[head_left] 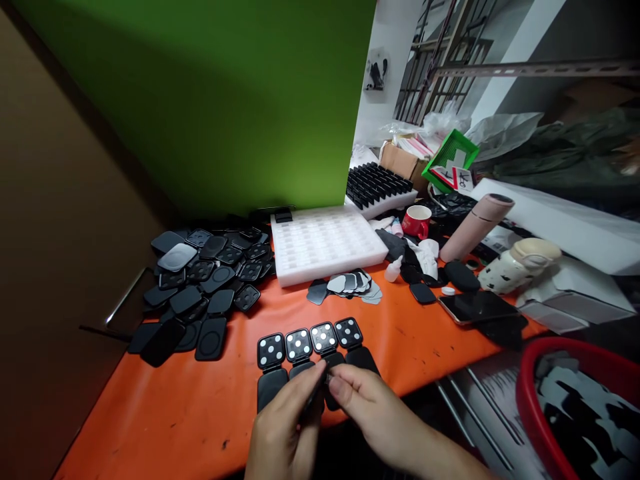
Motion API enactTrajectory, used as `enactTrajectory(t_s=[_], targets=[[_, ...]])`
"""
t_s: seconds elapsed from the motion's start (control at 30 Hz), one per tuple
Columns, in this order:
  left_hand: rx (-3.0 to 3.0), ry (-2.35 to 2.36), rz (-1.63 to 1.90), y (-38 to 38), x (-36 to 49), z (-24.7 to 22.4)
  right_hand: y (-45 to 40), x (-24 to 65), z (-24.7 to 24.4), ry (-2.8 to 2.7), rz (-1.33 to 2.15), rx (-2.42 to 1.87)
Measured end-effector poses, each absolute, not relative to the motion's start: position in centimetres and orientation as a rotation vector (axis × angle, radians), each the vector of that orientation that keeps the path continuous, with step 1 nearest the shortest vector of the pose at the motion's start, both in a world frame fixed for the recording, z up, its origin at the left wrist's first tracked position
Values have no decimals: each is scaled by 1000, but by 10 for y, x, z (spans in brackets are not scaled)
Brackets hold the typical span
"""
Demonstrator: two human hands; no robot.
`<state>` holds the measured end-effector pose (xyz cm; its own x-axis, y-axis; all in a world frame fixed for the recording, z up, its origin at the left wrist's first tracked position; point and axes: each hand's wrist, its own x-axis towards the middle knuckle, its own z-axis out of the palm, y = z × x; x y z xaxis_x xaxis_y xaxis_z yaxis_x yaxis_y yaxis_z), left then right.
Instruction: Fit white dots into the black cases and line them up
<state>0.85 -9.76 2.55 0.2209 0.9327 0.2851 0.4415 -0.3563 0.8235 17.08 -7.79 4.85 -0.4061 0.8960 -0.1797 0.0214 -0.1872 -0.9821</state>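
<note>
Dark thin piece (314, 399) held above the near edge of the orange counter (200, 413), between the two hands — mostly hidden by fingers, so its full shape can't be told. Seen nearly edge-on; long axis slants from lower left up to upper right, top end pointing away from the person. Left hand (285, 427) is closed round it, thumb and fingers on either side; right hand (373, 403) pinches the top end between thumb and fingertips.

Just beyond and partly behind the hands: four open hinged cases (271, 349) in a row — long axes run away from the person, white-dotted halves at the far end, plain dark halves near, rightmost tilted, its far end leaning left.
</note>
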Motion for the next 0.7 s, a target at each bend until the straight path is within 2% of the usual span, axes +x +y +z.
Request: enactTrajectory(t_s=[0.17,0.43,0.57,0.7], targets=[[2312,1168,900,-95,1,27,-81,175,49,-1319,1722,-1171],[2406,1080,878,-101,11,22,-87,184,41,-846,2047,-1206],[2151,1023,940,-98,20,17,-87,178,39,-670,1981,-1168],[1392,1219,1007,-88,25,13,-84,178,42,-508,2060,-1052]])
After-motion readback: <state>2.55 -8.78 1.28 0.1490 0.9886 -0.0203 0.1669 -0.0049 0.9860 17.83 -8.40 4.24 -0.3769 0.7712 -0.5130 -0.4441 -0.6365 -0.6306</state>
